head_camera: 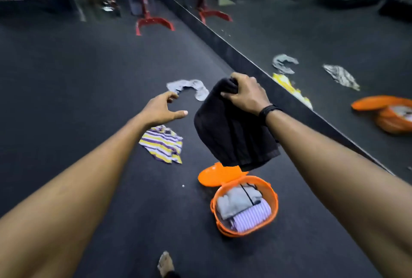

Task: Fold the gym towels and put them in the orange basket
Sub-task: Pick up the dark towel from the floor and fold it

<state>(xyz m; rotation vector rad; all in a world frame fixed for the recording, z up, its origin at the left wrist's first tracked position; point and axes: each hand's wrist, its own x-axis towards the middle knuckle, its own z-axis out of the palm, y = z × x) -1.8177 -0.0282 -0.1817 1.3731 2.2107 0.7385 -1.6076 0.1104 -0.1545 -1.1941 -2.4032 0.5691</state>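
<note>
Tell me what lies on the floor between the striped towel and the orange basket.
Head view: only bare dark floor between the striped towel and the orange basket, apart from a small white speck. The basket's open lid points toward that gap.

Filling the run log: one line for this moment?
right hand: grips black towel | left hand: open, empty | orange basket: two folded towels inside

We log: black terry towel (234,126) | orange plastic basket (274,202), orange lid (217,176) | grey folded towel (236,202) | lilac-and-white striped folded towel (252,216) | yellow-purple-white striped cloth (162,144) | pale grey crumpled towel (189,87) | dark grey rubber floor (89,72) | red metal stand (153,22).
</note>
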